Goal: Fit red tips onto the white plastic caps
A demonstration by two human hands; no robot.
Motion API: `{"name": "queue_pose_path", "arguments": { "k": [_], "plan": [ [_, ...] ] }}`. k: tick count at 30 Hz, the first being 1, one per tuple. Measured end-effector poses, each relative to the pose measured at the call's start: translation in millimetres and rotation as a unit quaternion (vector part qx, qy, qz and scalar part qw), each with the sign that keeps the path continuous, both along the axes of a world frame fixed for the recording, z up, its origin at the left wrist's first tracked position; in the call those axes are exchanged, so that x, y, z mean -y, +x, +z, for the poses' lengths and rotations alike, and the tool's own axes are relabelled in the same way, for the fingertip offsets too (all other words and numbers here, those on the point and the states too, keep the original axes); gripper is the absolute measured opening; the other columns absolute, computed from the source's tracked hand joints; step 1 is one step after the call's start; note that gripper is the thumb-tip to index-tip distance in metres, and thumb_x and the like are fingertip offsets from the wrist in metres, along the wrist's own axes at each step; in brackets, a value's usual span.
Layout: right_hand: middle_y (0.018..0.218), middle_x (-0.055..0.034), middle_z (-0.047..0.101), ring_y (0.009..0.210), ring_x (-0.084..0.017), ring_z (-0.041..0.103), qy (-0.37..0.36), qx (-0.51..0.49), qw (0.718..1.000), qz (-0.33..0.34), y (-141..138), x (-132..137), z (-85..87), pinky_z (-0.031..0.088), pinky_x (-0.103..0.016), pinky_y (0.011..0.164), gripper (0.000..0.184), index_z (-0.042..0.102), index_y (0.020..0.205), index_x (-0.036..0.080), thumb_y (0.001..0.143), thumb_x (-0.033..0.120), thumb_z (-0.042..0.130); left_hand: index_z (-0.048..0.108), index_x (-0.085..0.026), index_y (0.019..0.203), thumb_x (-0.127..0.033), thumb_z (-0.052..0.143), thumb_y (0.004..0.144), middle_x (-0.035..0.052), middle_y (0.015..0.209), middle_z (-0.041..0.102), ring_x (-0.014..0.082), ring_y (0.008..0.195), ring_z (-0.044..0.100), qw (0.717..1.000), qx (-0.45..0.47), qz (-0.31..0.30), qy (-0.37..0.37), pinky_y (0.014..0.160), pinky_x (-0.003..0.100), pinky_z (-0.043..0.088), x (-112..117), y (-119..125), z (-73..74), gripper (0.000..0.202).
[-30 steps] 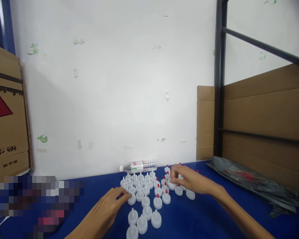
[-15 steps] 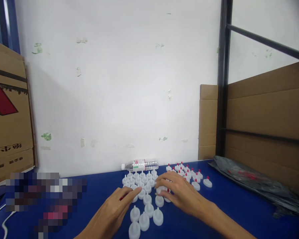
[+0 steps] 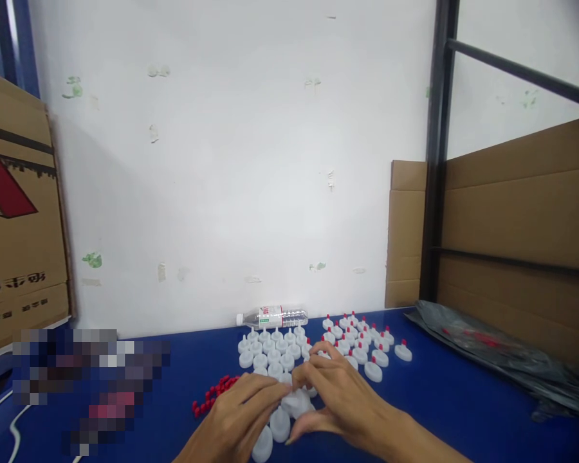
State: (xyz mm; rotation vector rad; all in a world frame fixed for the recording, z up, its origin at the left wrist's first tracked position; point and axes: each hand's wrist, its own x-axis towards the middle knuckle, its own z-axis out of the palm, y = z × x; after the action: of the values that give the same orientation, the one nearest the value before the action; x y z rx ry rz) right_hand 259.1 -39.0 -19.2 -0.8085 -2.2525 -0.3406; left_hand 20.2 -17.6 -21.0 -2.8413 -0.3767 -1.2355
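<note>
My right hand [image 3: 341, 391] curls its fingers and thumb around a white spouted bottle cap [image 3: 297, 404], tilted with its spout side toward my left hand. My left hand [image 3: 238, 415] has its fingers pressed together at that spout; whatever they pinch is hidden. Beneath and beyond both hands, several white spouted caps [image 3: 275, 357] stand upright on the blue table [image 3: 174, 373]. Left of them, beside my left hand, lies a pile of small red tip caps [image 3: 217, 389]. Past my right hand stand several white caps with red tips [image 3: 359, 352].
A clear plastic bottle [image 3: 273, 317] lies on its side against the white wall. A grey plastic bag [image 3: 492, 354] rests at the right. Cardboard [image 3: 516, 225] and a dark metal post [image 3: 434, 193] stand there. A cardboard box [image 3: 24, 206] is at the left.
My hands have come together nearer to me, meeting at one white spouted cap now in my right hand. The red tip cap pile and more red-tipped white caps have come into view.
</note>
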Motion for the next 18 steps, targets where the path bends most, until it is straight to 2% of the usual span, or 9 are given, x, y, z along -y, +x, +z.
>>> {"name": "queue_pose_path", "arguments": {
  "k": [3, 6, 10, 13, 18],
  "plan": [
    [0.086, 0.0035, 0.071, 0.073, -0.016, 0.065, 0.001, 0.000, 1.000, 0.011, -2.0, 2.4, -1.0, 0.046, -0.038, 0.093, 0.056, 0.054, 0.100, 0.023, 0.071, 0.066, 0.075, 0.058, -0.024, 0.129, -0.016, 0.044, 0.106, 0.0076, 0.109, 0.072, 0.0158, 0.098, 0.070, 0.999, -0.002, -0.039, -0.027, 0.085, 0.023, 0.058, 5.6, 3.9, 1.9, 0.028],
    [0.088, 0.0011, 0.071, 0.074, -0.017, 0.066, 0.016, -0.002, 1.000, 0.023, -1.9, 5.0, 1.1, 0.048, -0.037, 0.092, 0.050, 0.054, 0.103, 0.022, 0.079, 0.063, 0.071, 0.058, -0.023, 0.128, -0.018, 0.045, 0.106, 0.0069, 0.108, 0.073, 0.0152, 0.097, 0.070, 0.998, 0.009, -0.045, -0.034, 0.086, 0.021, 0.057, 7.7, 5.7, 1.1, 0.026],
    [0.091, -0.0024, 0.072, 0.075, -0.018, 0.066, 0.022, -0.022, 0.999, 0.020, -2.4, 10.3, 6.4, 0.052, -0.031, 0.075, 0.042, 0.053, 0.111, 0.022, 0.093, 0.059, 0.057, 0.058, -0.025, 0.130, -0.025, 0.045, 0.107, 0.0048, 0.108, 0.072, 0.0142, 0.096, 0.070, 0.999, 0.022, 0.003, -0.050, 0.085, 0.021, 0.056, 4.3, 4.7, -1.9, 0.026],
    [0.096, -0.0036, 0.072, 0.079, -0.018, 0.068, 0.014, -0.036, 0.999, 0.023, -4.7, 14.8, 8.6, 0.053, -0.028, 0.071, 0.040, 0.051, 0.119, 0.022, 0.097, 0.056, 0.053, 0.060, -0.027, 0.128, -0.031, 0.046, 0.107, 0.0024, 0.099, 0.071, 0.0142, 0.087, 0.068, 0.997, 0.016, 0.054, -0.060, 0.077, 0.021, 0.055, 0.3, 3.4, -3.0, 0.026],
    [0.092, -0.0033, 0.072, 0.080, -0.017, 0.068, 0.047, -0.057, 0.997, 0.036, -9.3, 19.7, 9.3, 0.054, -0.027, 0.073, 0.035, 0.053, 0.115, 0.022, 0.096, 0.051, 0.057, 0.064, -0.022, 0.104, -0.025, 0.036, 0.108, 0.0030, 0.085, 0.067, 0.0179, 0.075, 0.060, 0.997, -0.032, 0.065, -0.019, 0.067, 0.029, 0.049, 3.8, 5.9, -1.8, 0.028]
  ]
}}
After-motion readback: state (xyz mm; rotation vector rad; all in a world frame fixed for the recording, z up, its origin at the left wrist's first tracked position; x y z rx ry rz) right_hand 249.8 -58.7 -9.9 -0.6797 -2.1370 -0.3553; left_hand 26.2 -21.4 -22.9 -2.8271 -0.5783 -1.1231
